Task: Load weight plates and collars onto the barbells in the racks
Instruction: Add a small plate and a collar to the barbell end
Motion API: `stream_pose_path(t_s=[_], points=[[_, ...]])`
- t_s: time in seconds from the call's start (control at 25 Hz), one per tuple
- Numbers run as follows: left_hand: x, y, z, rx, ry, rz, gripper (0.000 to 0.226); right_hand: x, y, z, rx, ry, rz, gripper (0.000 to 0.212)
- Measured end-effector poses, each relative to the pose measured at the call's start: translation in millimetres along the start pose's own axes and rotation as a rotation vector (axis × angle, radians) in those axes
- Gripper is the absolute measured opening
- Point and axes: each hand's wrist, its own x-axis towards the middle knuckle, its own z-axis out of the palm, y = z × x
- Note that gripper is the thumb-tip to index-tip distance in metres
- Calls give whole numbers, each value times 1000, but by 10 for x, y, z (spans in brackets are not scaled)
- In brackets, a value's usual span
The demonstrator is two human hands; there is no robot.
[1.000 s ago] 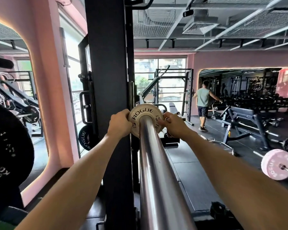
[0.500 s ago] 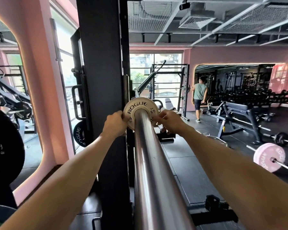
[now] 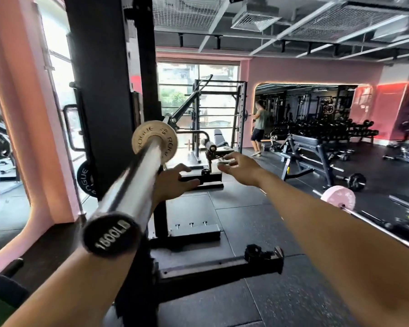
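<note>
A chrome barbell sleeve (image 3: 137, 175) runs away from me, its black end cap (image 3: 111, 234) marked 1800LB close to the camera. A small beige ROGUE plate (image 3: 154, 140) sits far up the sleeve against the black rack upright (image 3: 104, 90). My left hand (image 3: 175, 181) is below and right of the sleeve, fingers spread, holding nothing. My right hand (image 3: 240, 167) is further right, fingers extended and relaxed, apart from the plate. A black collar (image 3: 253, 251) lies on the rack's floor foot.
A black ROGUE plate (image 3: 86, 177) hangs on the rack's left side. A pink plate on a barbell (image 3: 338, 199) lies on the floor at right. A bench (image 3: 307, 142), dumbbell racks and a person (image 3: 260, 126) stand further back. Black rubber floor (image 3: 246, 220) lies ahead.
Both hands let go of the beige plate and dropped down and right of the sleeve. My view pulled back, bringing the sleeve's end cap into sight.
</note>
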Motion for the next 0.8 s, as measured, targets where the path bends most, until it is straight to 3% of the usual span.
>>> stream_pose_path(t_s=[0.16,0.36,0.52,0.8], points=[[-92,638,302,-23,-47,63,55,-406,530,-304,-53,26,97,59],[130,890,867,-37,-113,73,50,-489,1192,-511,-123,25,213,60],[556,775,1639,-2,-185,48,48,-284,1892,-450,-191,17,310,60],[1316,401,2971,10,-407,-49,48,252,3259,40,-288,-167,501,57]])
